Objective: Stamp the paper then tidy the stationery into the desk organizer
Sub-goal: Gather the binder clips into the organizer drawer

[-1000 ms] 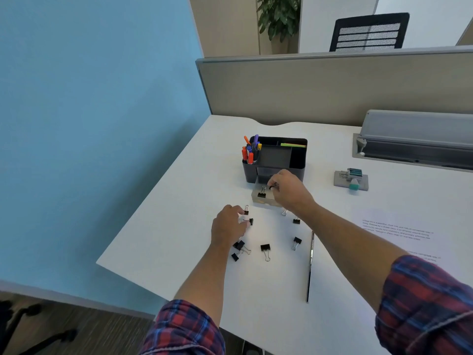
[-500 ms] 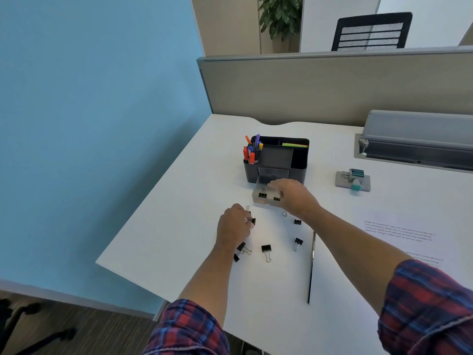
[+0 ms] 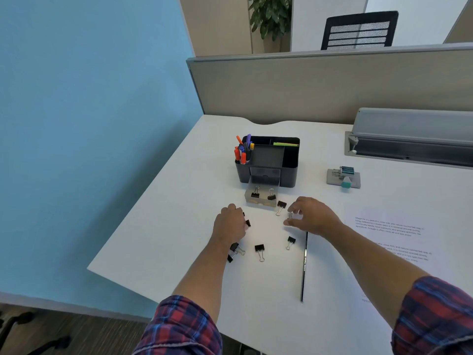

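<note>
White desk [image 3: 179, 226] with black desk organizer [image 3: 289, 162], its clear drawer [image 3: 261, 198] pulled out and now holding two binder clips. The right hand [image 3: 311, 217], previously over the drawer, has withdrawn, fingers narrowed over a loose clip; the left hand [image 3: 230, 225] stays curled on clips. Several remain scattered; printed paper [image 3: 399, 234] lies right.

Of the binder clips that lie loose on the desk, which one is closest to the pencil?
The clip just left of the pencil, below the right hand. The other loose clips lie further left or up by the drawer.
</note>
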Motion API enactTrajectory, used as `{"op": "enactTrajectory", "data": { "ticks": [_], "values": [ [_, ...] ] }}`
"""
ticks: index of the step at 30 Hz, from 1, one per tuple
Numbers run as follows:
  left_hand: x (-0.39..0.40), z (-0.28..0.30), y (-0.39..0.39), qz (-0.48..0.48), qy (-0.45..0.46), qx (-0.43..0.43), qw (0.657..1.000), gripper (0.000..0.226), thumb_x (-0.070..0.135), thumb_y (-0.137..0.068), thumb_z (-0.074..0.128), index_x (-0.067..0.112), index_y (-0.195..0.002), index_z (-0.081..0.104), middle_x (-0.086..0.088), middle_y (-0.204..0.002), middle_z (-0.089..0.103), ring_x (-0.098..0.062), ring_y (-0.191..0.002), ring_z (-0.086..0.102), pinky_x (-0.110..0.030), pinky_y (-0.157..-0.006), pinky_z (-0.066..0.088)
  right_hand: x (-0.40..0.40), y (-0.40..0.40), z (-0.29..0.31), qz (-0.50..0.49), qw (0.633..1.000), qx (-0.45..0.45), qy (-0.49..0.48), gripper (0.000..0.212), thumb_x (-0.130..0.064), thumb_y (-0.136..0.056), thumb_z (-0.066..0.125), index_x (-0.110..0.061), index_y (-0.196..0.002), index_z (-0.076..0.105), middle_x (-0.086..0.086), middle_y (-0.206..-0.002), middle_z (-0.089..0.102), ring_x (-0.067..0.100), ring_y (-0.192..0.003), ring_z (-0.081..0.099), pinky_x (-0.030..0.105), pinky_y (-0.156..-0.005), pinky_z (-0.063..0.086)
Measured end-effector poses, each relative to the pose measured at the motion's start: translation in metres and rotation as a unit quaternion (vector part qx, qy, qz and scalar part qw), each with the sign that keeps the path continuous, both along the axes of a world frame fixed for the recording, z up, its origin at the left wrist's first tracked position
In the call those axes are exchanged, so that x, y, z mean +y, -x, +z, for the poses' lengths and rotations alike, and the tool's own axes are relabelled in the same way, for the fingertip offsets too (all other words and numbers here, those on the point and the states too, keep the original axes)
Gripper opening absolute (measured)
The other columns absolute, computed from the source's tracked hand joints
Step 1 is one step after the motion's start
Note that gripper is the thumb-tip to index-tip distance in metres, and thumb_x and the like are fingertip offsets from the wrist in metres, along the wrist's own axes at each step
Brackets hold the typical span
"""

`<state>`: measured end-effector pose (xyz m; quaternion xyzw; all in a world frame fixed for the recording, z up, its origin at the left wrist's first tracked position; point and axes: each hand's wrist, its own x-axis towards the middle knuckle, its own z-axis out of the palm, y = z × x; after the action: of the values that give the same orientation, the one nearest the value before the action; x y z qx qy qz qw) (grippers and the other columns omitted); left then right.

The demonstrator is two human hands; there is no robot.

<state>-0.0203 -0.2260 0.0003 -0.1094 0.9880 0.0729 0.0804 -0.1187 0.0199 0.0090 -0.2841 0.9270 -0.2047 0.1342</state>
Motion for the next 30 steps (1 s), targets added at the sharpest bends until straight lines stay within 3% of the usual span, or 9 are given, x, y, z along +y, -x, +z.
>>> {"op": "enactTrajectory", "data": {
  "ticks": [6, 12, 16, 21, 25, 30],
  "values": [
    [0.004, 0.001, 0.0, -0.025, 0.007, -0.031, 0.999, 0.027, 0.019, -0.095, 0.06, 0.008, -0.12, 0.059, -0.01, -0.123, 0.052, -0.028, -0.114, 0.051, -0.038, -0.09, 0.05, -0.012, 0.0, 0.0, 0.027, 0.997, 0.012, -0.072, 0.027, -0.041, -0.088, 0.071, -0.024, -0.109, 0.071, -0.005, -0.103, 0.057, 0.017, -0.098, 0.058, 0.031, -0.081, 0.05],
    [0.003, 0.001, -0.001, -0.042, 0.004, -0.038, 0.998, 0.027, 0.013, -0.093, 0.059, 0.007, -0.119, 0.056, -0.01, -0.122, 0.053, -0.028, -0.114, 0.05, -0.037, -0.088, 0.05, -0.024, -0.008, 0.001, 0.055, 0.994, 0.025, -0.088, 0.02, -0.044, -0.089, 0.068, -0.026, -0.098, 0.068, -0.002, -0.102, 0.056, 0.019, -0.093, 0.059, 0.033, -0.078, 0.051],
    [0.003, 0.004, -0.001, -0.038, -0.017, -0.028, 0.999, 0.018, 0.011, -0.093, 0.058, 0.009, -0.111, 0.061, -0.007, -0.117, 0.059, -0.026, -0.11, 0.054, -0.039, -0.088, 0.051, -0.028, -0.013, -0.001, 0.054, 0.995, 0.032, -0.078, 0.006, -0.027, -0.094, 0.062, -0.023, -0.096, 0.066, 0.0, -0.104, 0.059, 0.023, -0.097, 0.06, 0.033, -0.078, 0.051],
    [0.003, 0.01, -0.002, -0.013, -0.062, -0.015, 0.998, 0.011, 0.009, -0.088, 0.062, 0.011, -0.099, 0.064, -0.003, -0.106, 0.067, -0.023, -0.1, 0.059, -0.036, -0.08, 0.053, -0.034, -0.018, -0.001, 0.02, 0.999, -0.008, -0.039, 0.02, -0.011, -0.091, 0.058, -0.02, -0.108, 0.064, 0.002, -0.106, 0.066, 0.022, -0.099, 0.06, 0.033, -0.083, 0.052],
    [0.004, 0.012, -0.007, -0.004, -0.108, 0.016, 0.994, 0.008, 0.01, -0.087, 0.065, 0.015, -0.091, 0.062, 0.0, -0.1, 0.071, -0.021, -0.094, 0.062, -0.034, -0.076, 0.053, -0.036, -0.017, -0.001, 0.001, 0.997, -0.069, -0.029, 0.024, -0.004, -0.085, 0.055, -0.019, -0.099, 0.066, 0.0, -0.104, 0.069, 0.02, -0.099, 0.062, 0.033, -0.086, 0.055],
    [0.001, 0.016, -0.009, 0.025, -0.192, 0.042, 0.98, 0.01, 0.007, -0.082, 0.063, 0.016, -0.086, 0.066, 0.006, -0.086, 0.07, -0.017, -0.082, 0.063, -0.033, -0.073, 0.055, -0.037, -0.018, 0.0, 0.019, 0.997, -0.068, -0.032, 0.031, -0.001, -0.087, 0.05, -0.014, -0.097, 0.076, -0.002, -0.105, 0.074, 0.017, -0.102, 0.064, 0.03, -0.09, 0.054]
  ]
}}
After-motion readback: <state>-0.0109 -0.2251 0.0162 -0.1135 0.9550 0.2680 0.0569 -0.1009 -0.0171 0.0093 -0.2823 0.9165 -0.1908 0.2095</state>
